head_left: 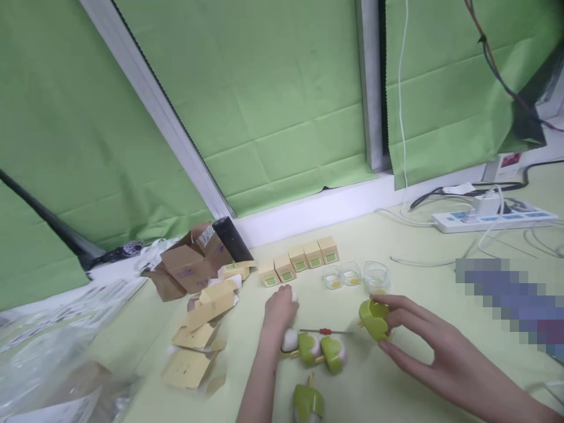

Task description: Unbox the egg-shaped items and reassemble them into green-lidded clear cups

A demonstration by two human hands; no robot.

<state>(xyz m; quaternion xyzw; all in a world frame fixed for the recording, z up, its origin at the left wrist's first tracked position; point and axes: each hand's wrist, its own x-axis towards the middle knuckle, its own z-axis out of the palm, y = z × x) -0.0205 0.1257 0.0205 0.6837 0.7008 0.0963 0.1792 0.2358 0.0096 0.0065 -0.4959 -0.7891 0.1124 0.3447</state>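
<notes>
My right hand (416, 335) pinches a hollow green plastic shell (372, 320) between thumb and fingers, above the table. Farther left, my left hand (278, 308) is closed round a white rounded piece (295, 295), mostly hidden by the fingers. Just below that hand lies another white rounded piece (289, 340). Beside it rest two green-and-white pieces (307, 348) with small yellowish stems. One more green piece (308, 402) sits at the bottom edge, partly cut off. A thin screwdriver (325, 331) with a red middle lies behind them.
Several small tan boxes (298, 259) stand in a row, with three clear cups (351, 274) to their right. Opened cartons (189, 367) and a brown cardboard box (194, 264) lie left, near a black cylinder (232, 239). A white power strip (493, 220) with cables sits back right.
</notes>
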